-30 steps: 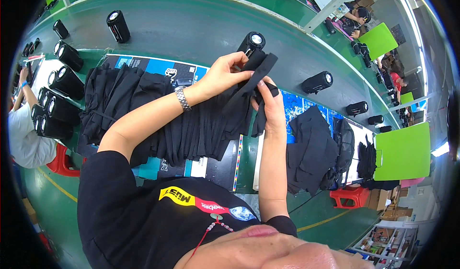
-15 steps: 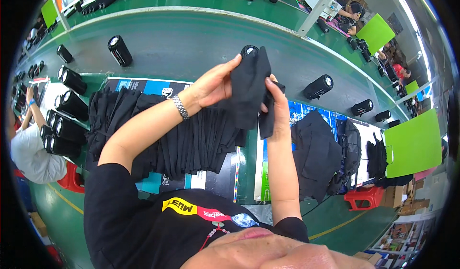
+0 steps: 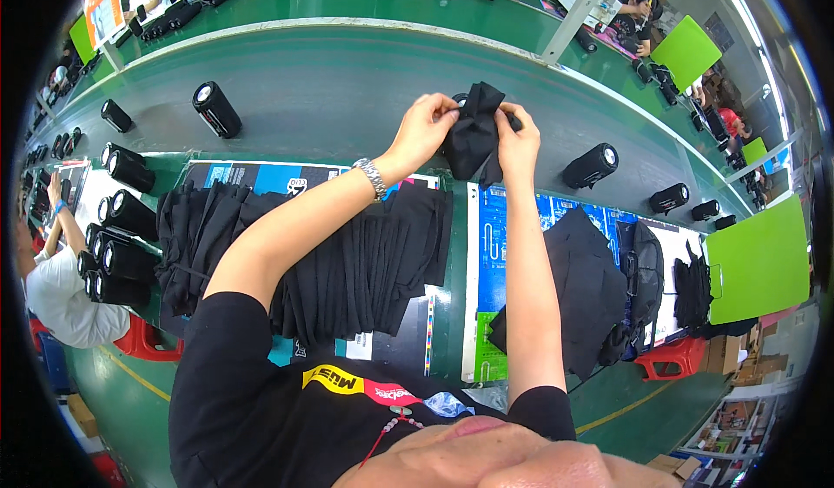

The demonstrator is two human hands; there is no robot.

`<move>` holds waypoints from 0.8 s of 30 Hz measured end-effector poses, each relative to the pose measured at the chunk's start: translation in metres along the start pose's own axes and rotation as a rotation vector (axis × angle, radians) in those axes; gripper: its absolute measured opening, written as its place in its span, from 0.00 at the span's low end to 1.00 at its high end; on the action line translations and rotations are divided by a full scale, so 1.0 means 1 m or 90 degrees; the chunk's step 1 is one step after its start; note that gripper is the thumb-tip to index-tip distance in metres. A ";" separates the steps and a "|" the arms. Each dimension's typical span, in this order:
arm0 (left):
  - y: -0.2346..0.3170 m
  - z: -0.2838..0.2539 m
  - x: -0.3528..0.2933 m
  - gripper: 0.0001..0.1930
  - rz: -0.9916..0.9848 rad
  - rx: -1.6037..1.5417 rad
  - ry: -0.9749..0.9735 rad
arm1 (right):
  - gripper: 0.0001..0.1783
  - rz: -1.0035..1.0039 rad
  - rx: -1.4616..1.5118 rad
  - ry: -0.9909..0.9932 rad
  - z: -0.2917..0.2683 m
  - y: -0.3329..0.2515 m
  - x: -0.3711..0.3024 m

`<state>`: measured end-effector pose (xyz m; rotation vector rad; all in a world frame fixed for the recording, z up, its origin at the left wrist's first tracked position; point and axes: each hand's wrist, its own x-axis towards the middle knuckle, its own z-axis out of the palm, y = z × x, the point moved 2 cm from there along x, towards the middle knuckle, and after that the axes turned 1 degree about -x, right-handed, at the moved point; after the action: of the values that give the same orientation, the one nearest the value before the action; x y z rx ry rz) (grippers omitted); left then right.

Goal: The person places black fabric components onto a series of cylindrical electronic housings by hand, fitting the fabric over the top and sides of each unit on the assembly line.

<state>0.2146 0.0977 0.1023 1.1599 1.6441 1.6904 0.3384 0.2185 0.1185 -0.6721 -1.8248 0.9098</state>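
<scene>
Over the conveyor, both hands hold a black cloth pouch by its upper part. My left hand pinches one side between thumb and fingers. My right hand grips the opposite side, its fingers closed on the fabric. Just behind the cloth shows the pale round end of a black cylindrical speaker; most of it is hidden, and I cannot tell whether any of it is inside. Below my left forearm lies a wide row of folded black pouches. Beside my right forearm is a pile of flat black cloth.
Black speakers stand on the grey conveyor, one at left and another at right. Several more cluster on the bench's left, near a co-worker in white. A green panel and red stool are at right.
My left hand has gone from lying against the cloth to pinching its edge. The pouch, hanging long before, is now bunched and raised farther over the conveyor.
</scene>
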 end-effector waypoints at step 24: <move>-0.035 -0.002 0.098 0.24 -0.265 0.027 -0.015 | 0.18 0.304 -0.282 -0.283 -0.003 0.087 0.055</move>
<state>0.1558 0.1831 0.0910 0.7803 1.7661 1.3781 0.3238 0.3112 0.0765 -1.3054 -2.3484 1.0241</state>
